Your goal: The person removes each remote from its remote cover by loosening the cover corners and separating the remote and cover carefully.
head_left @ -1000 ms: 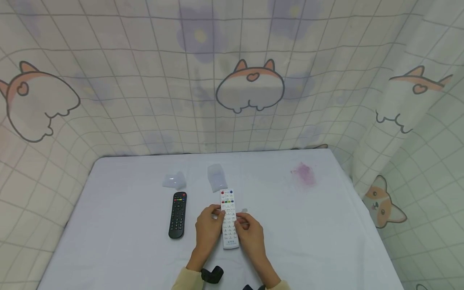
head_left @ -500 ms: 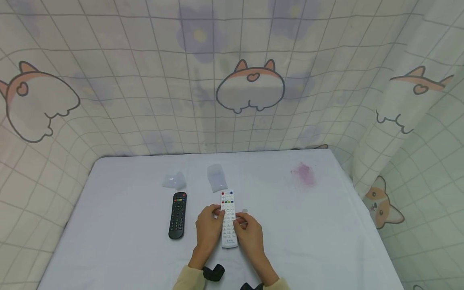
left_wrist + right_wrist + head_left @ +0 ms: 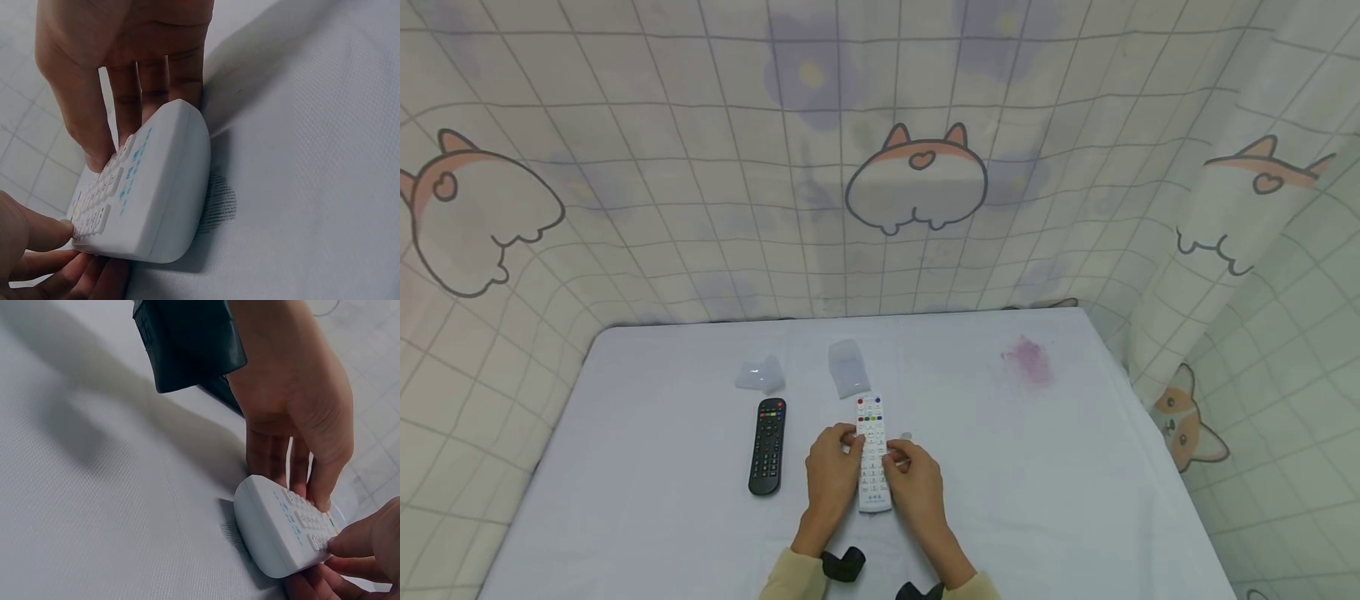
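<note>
A white remote lies lengthwise on the pale cloth-covered table, held from both sides. My left hand grips its left edge and my right hand its right edge, thumbs over the buttons. In the left wrist view the white remote points its rounded near end at the camera, with my right hand behind it and my left fingers below. In the right wrist view my left hand stands behind the white remote, with my right fingers at its near side.
A black remote lies to the left of my hands. Two clear plastic pieces lie beyond the remotes. A pink stain marks the cloth at the back right. Patterned curtains enclose the table.
Both hands have kept their grip. The white remote has turned slightly, from a small tilt to lying straight.
</note>
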{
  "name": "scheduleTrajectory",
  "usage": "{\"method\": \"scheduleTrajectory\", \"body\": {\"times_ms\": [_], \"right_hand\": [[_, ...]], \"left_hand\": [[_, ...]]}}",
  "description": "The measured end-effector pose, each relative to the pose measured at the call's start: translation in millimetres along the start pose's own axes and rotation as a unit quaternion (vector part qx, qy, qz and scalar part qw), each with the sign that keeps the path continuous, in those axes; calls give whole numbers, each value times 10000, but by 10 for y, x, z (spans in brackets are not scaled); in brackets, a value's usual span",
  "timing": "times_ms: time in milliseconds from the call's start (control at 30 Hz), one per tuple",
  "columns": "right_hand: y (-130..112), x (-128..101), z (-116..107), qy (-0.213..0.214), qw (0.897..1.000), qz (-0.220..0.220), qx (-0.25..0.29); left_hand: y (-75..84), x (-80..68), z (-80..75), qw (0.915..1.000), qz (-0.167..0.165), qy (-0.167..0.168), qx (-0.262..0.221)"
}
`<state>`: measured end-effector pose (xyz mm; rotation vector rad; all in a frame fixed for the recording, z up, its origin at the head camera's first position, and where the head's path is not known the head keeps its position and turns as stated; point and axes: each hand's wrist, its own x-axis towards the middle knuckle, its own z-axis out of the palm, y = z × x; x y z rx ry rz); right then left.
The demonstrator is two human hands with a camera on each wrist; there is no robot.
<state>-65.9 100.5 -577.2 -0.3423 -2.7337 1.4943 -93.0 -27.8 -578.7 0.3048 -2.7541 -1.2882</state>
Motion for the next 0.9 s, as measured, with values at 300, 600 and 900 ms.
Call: {"method": "scheduleTrajectory", "body": {"times_ms": [300,600,900], "right_hand": [[0,29,-46,-175,9998,-10,10],[100,29,-234,-452,9989,-68,111],[279,104,-608,-326,9956,-451,-750]], "left_hand": [[2,33,-65,9997,-21,-238,37],[-28,43,-277,9975,194,-503,448],[-110,144,-767,9896,864,-600,978]]}}
